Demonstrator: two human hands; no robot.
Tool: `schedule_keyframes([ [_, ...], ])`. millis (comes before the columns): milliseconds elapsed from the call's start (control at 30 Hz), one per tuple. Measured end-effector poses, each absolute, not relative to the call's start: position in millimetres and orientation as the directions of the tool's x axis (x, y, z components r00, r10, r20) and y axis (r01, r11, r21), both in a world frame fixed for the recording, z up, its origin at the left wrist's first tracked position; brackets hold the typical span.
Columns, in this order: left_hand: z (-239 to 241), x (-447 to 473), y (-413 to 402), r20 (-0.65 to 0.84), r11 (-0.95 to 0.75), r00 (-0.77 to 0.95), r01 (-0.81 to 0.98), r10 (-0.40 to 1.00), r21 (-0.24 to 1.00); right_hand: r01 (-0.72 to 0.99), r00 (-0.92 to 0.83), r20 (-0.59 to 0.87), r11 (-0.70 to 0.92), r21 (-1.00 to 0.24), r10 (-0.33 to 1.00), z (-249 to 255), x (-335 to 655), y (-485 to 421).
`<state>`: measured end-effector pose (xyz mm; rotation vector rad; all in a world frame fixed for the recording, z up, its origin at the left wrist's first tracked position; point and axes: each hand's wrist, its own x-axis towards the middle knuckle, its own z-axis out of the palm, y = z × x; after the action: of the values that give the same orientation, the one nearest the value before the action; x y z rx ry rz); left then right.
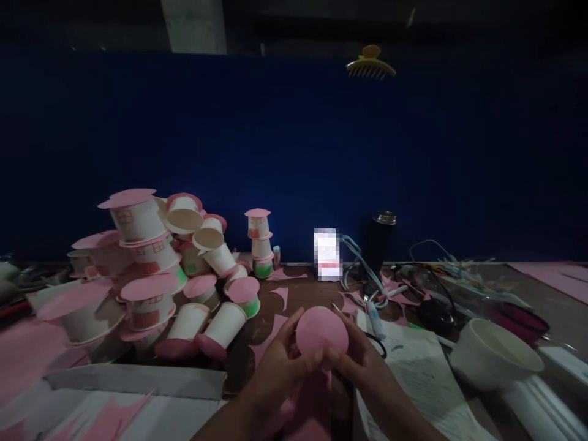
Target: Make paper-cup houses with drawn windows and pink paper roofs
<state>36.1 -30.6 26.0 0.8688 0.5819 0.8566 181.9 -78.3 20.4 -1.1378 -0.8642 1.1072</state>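
A round pink paper disc (321, 332) is held up in front of me at the lower middle of the view. My left hand (278, 367) pinches its left and lower edge, with the thumb against the disc. My right hand (356, 358) grips its right side with the fingers curled behind it. What lies under the disc is hidden by my hands. More pink paper (310, 404) hangs below, between my wrists.
A heap of white paper cups with pink lids (151, 275) fills the left of the table. A white bowl (493, 352) stands at the right. A dark flask (381, 242), cables (362, 269), printed sheets (418, 373) and pink scraps lie beyond. A cardboard box edge (138, 381) is near left.
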Motion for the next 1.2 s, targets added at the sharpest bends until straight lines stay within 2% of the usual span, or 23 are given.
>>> schedule_keyframes([
  [333,23,36,-28,-0.054,0.297,0.512,-0.406,0.857,0.864,-0.242,0.236,-0.008,0.051,-0.969,0.972,22,183,-77],
  [500,24,36,-29,-0.077,0.314,0.524,-0.381,0.848,0.869,-0.266,0.226,-0.001,0.060,-0.962,0.974,10,186,-74],
  [667,25,36,-30,-0.079,0.354,0.550,-0.414,0.831,0.839,-0.237,0.207,0.025,0.075,-0.969,0.978,17,185,-76],
  [767,25,36,-30,-0.084,0.333,0.537,-0.385,0.840,0.861,-0.235,0.176,0.017,0.059,-0.970,0.984,22,184,-78],
  [1200,20,36,-27,-0.023,0.320,0.568,-0.429,0.823,0.845,-0.222,0.165,0.029,0.066,-0.973,0.986,25,186,-80],
])
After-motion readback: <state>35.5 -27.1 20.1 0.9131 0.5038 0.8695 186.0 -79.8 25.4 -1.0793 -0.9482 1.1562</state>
